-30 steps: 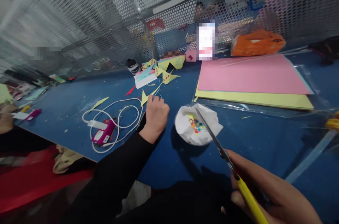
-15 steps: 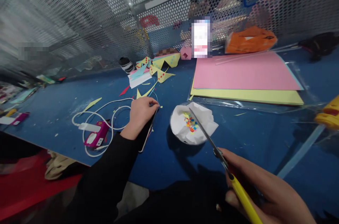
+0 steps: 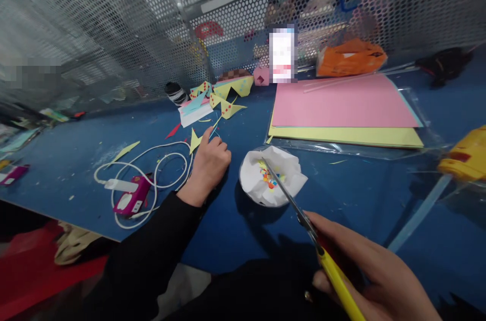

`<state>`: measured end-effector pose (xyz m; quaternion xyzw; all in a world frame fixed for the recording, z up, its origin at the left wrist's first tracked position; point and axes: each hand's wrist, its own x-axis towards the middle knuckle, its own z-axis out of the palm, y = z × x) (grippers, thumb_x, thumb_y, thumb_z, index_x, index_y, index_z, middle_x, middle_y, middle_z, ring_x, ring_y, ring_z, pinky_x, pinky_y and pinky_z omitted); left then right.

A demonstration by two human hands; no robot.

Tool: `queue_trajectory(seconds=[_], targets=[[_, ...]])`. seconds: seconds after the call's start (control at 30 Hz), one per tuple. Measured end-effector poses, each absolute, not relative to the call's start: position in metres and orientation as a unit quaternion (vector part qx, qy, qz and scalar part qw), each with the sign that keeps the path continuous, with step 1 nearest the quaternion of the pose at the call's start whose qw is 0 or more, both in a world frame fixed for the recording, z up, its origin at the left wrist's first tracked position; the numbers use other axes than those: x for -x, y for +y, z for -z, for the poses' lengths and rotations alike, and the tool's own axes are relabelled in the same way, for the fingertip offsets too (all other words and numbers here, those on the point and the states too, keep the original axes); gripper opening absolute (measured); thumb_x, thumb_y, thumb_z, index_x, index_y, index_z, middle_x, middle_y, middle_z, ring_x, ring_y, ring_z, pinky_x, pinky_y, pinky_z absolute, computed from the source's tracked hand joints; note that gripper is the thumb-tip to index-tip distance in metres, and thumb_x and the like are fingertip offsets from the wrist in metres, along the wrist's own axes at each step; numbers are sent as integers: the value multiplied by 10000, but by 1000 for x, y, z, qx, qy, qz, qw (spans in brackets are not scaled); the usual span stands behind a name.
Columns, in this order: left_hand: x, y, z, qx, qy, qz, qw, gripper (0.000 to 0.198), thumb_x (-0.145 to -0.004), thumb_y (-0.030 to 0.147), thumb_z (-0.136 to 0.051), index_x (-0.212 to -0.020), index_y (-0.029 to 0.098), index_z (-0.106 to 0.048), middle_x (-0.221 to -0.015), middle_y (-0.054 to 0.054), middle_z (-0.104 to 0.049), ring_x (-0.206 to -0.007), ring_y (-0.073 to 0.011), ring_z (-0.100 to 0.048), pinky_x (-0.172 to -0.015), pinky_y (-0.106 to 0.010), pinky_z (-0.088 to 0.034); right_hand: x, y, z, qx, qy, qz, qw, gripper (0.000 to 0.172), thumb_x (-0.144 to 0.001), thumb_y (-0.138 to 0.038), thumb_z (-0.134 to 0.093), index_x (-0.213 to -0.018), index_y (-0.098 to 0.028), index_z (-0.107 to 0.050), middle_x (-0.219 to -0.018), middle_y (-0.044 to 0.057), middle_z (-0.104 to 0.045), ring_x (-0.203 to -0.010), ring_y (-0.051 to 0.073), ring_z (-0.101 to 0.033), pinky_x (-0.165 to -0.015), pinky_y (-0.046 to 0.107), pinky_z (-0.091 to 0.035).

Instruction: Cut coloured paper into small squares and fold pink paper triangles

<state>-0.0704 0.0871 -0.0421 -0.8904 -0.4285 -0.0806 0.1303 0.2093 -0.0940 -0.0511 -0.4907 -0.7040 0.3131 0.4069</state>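
My right hand (image 3: 374, 265) holds a pair of scissors (image 3: 304, 219) by the yellow handle. Their blades point over a round bowl (image 3: 246, 187) lined with white paper (image 3: 294, 171), where small coloured paper bits (image 3: 270, 178) lie. Left of the bowl, my left hand (image 3: 211, 164) rests low over the table, back upward. Its index finger stretches toward a thin blue cord and a narrow yellow strip, the other fingers loosely bent; the thumb is hidden. I see nothing held in it. A pointed yellow paper scrap (image 3: 195, 141) is beside the index finger.
Folded yellow paper pieces with dots (image 3: 229, 108) lie behind my left hand. Pink sheets (image 3: 341, 103) over yellow ones lie at the back right. A white cable (image 3: 150, 146) loops around a purple power bank (image 3: 132, 197). A yellow glue gun (image 3: 465, 156) is far right.
My left hand has moved away from a small yellow bit near a dark flat object, reaching farther back with its index finger extended. The scissors stay over the bowl, as the view shifts slightly.
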Motion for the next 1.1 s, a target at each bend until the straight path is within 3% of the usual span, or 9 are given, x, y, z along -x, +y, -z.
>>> queue_trajectory(seconds=[0.17, 0.4, 0.5, 0.63, 0.87, 1.0, 1.1], targets=[[67, 85, 47, 869, -463, 48, 168, 380, -871, 57, -483, -591, 231, -672, -630, -24, -636, -799, -214, -608, -1176, -564, -291, -208, -94, 51, 481, -720, -294, 405, 506, -858, -270, -668, -1357, -284, -586, -1047, 41, -797, -848, 196, -785, -646, 164, -617], [85, 89, 48, 831, -536, 73, 129, 232, -896, 226, -568, -758, 249, -754, -766, -20, -757, -808, -221, -669, -1063, -602, -381, -212, -99, 57, 479, -727, -302, 388, 568, -870, -258, -632, -1415, -335, -495, -1158, 34, -767, -949, 212, -774, -672, 173, -622], [89, 90, 44, 846, -517, 60, 114, 220, -913, 243, -578, -789, 266, -758, -811, 0, -775, -835, -210, -670, -1086, -609, -343, -211, -98, 56, 474, -725, -311, 392, 577, -869, -250, -650, -1419, -332, -496, -1161, 40, -767, -962, 223, -771, -680, 182, -626], [85, 90, 37, 881, -452, 27, 138, 320, -943, 201, -524, -713, 275, -733, -734, 5, -731, -810, -202, -629, -1137, -627, -278, -208, -94, 52, 475, -717, -323, 395, 551, -870, -266, -672, -1400, -313, -525, -1159, 49, -767, -954, 235, -772, -659, 196, -632], [73, 90, 42, 900, -392, 18, 190, 423, -888, 14, -445, -576, 232, -631, -601, -10, -584, -761, -194, -588, -1131, -578, -354, -208, -95, 54, 470, -723, -332, 384, 553, -892, -268, -663, -1420, -301, -499, -1120, 54, -766, -981, 233, -762, -722, 228, -638], [76, 91, 48, 881, -433, 41, 188, 363, -900, 87, -487, -611, 217, -664, -649, -32, -657, -780, -208, -620, -1145, -591, -327, -209, -96, 55, 465, -727, -333, 380, 562, -888, -267, -667, -1420, -309, -490, -975, 20, -767, -979, 223, -760, -737, 215, -630], [84, 91, 45, 857, -485, 82, 154, 243, -890, 192, -572, -690, 218, -707, -722, -29, -729, -790, -220, -657, -1136, -631, -310, -209, -94, 53, 466, -727, -325, 386, 552, -886, -288, -673, -1410, -308, -504, -1006, 33, -772, -949, 222, -764, -714, 216, -630]])
